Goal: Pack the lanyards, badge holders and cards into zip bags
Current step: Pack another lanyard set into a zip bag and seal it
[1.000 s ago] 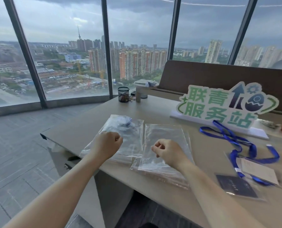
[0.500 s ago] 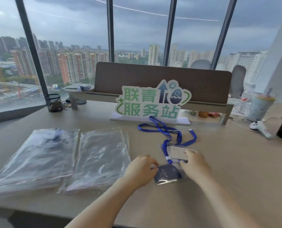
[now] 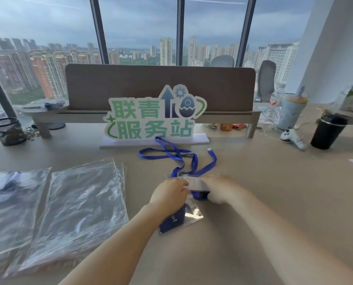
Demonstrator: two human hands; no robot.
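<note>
Both hands meet over a card at the middle of the desk.

The left hand (image 3: 168, 193) reaches in from below, knuckles up, fingers curled onto the left edge of the pale card (image 3: 197, 183); the right hand (image 3: 218, 189) is motion-blurred at the card's right edge, so its hold cannot be told. The blue lanyard (image 3: 171, 154) trails from under the card toward the green sign (image 3: 154, 118) behind. A clear badge holder (image 3: 184, 218) with a dark card inside lies just under the left wrist. Two piles of zip bags (image 3: 76, 206) lie side by side well to the left. Far right stand a black cup (image 3: 327, 132), a pale tumbler (image 3: 290, 112) and a white game controller (image 3: 293, 137); far left, a mesh pen pot (image 3: 8, 131).
</note>
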